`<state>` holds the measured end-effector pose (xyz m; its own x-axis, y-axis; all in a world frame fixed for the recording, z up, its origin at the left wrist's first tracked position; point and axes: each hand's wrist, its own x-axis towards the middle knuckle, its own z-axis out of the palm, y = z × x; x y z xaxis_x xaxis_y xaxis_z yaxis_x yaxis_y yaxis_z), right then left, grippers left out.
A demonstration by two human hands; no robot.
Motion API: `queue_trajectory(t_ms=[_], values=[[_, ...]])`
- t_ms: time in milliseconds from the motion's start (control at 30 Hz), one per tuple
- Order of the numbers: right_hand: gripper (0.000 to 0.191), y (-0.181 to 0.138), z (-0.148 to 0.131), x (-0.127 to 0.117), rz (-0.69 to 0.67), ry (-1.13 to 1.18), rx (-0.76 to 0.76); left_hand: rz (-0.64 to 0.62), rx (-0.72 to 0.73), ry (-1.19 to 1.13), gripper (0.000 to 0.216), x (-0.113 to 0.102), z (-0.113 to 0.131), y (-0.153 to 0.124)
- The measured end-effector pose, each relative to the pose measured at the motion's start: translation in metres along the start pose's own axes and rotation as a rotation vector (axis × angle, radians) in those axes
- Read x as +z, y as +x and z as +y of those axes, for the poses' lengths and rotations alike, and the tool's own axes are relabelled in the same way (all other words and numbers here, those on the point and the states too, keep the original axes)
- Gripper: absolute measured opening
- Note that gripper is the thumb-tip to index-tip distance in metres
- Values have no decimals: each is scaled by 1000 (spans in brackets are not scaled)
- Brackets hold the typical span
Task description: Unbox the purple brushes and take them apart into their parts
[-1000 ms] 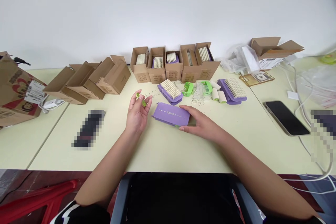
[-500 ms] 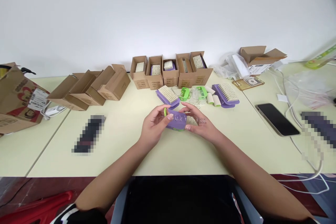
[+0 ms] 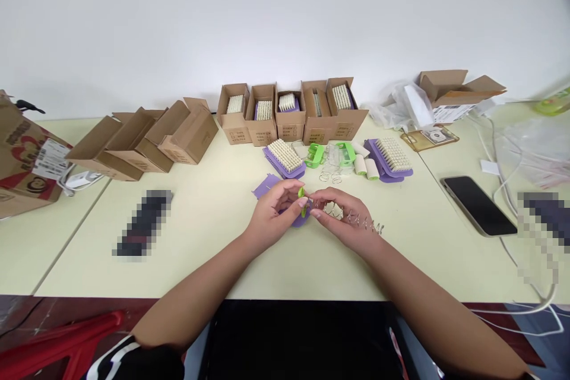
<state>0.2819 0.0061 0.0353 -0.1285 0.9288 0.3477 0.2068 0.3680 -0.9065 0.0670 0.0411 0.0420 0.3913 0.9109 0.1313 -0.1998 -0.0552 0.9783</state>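
Left fingers pinched a green end cap over the purple housing on the counter; right fingers gripped the coil spring, its seating unconfirmed. Rollers and green frames lay unfitted.

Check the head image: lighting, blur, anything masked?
Head view: soft lighting, no harsh shadows, top-right corner darkened; the spring shows distinct coils, not badly smeared; pixelated patches mask spots on the table at left and far right.
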Motion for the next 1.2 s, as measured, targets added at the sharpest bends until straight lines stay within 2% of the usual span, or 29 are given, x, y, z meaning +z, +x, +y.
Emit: queue_trajectory(t_ms=[167,533,700,833,1067,1200], values=[[23,0,-4,2,-27,-24,11,-5,-36,-59,36,-4,6,6],[20,-1,-4,1,10,15,49,31,-105,-126,43,-3,4,9],[25,-2,-2,1,55,146,147,58,-81,-120,43,-1,7,7],[29,-1,0,3,40,283,244,80,-37,-103,38,2,8,2],[35,0,5,0,-73,354,212,85,-4,-55,34,1,9,2],[34,5,12,-5,-4,486,218,130,53,-47,34,0,8,2]])
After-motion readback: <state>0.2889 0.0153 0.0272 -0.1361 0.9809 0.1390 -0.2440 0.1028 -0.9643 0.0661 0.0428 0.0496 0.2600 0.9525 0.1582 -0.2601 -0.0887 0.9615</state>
